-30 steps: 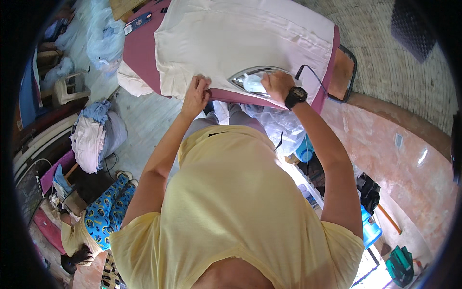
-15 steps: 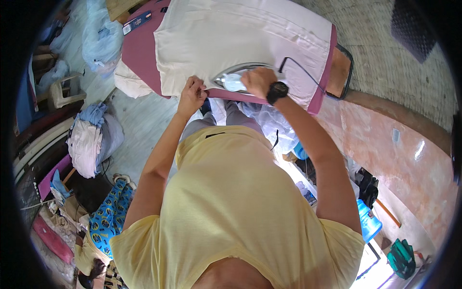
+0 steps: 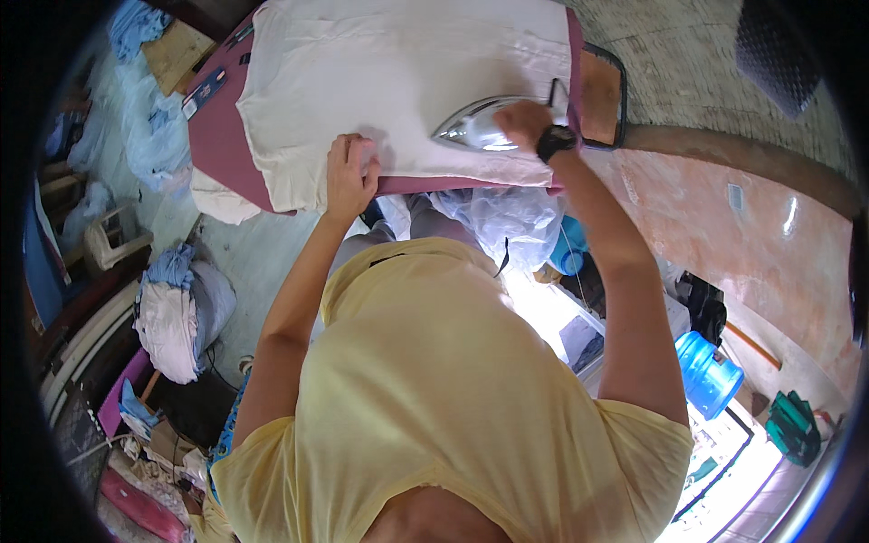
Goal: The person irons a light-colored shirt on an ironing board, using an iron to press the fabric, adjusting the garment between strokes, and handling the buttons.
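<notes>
A pale cream cloth (image 3: 335, 72) is spread over an ironing board with a maroon cover (image 3: 217, 149). My right hand (image 3: 525, 125), with a dark watch on its wrist, is closed round the handle of a clothes iron (image 3: 475, 127). The iron lies on the cloth near the board's right end, its pointed tip to the left; its cord loops up by my hand. At the board's near edge, my left hand (image 3: 351, 176) has its fingers bent and closed on the cloth's border. Part of that grip is hidden.
A tag (image 3: 205, 93) lies on the board's far left. Plastic bags (image 3: 149, 118) and a folded clothes pile (image 3: 169, 312) stand on the floor at left. Under the board is clear plastic (image 3: 507, 217). A blue water jug (image 3: 708, 373) stands at lower right, beside a pinkish wall (image 3: 688, 199).
The iron has slid right along the cloth in my right hand. My left hand has changed from a fingertip pinch to fingers bent over the border. The whole view has shifted somewhat.
</notes>
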`<state>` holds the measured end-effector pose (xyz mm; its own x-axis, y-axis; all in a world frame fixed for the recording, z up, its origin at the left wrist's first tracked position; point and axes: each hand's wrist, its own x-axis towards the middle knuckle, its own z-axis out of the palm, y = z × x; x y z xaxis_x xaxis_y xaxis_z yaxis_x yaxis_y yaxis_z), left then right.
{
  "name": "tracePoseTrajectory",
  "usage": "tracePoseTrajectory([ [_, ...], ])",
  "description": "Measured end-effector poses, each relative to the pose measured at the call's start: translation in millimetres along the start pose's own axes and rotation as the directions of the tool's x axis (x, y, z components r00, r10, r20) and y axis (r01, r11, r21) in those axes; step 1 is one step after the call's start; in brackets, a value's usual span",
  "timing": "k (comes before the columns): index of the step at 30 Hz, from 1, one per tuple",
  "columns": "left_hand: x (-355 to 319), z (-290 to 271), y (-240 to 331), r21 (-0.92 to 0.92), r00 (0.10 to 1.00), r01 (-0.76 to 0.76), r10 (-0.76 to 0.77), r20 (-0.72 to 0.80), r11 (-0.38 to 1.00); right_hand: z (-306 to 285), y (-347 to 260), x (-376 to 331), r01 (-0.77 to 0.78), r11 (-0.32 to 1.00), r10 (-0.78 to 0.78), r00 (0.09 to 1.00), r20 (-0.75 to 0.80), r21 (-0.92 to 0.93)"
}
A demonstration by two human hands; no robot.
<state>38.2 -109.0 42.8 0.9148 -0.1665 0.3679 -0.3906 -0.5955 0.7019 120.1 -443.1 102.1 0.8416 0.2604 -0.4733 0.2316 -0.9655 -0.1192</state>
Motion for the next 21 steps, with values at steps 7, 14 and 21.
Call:
tracePoseTrajectory([
  [7, 32, 50, -15, -0.088, 0.995, -0.08, 0.084, 0.044, 0.993, 11, -56, -19, 0.102, 0.994, -0.101, 0.994, -0.043, 0.023],
  [14, 17, 75, -10, 0.309, 0.877, -0.316, 0.152, 0.456, 0.897, 1, 40, -34, 0.089, 0.996, -0.089, 0.996, -0.012, -0.02],
  [21, 18, 72, -6, 0.306, 0.872, -0.307, 0.138, 0.47, 0.901, 18, 38, -38, 0.088, 0.992, -0.096, 0.992, -0.082, -0.088],
])
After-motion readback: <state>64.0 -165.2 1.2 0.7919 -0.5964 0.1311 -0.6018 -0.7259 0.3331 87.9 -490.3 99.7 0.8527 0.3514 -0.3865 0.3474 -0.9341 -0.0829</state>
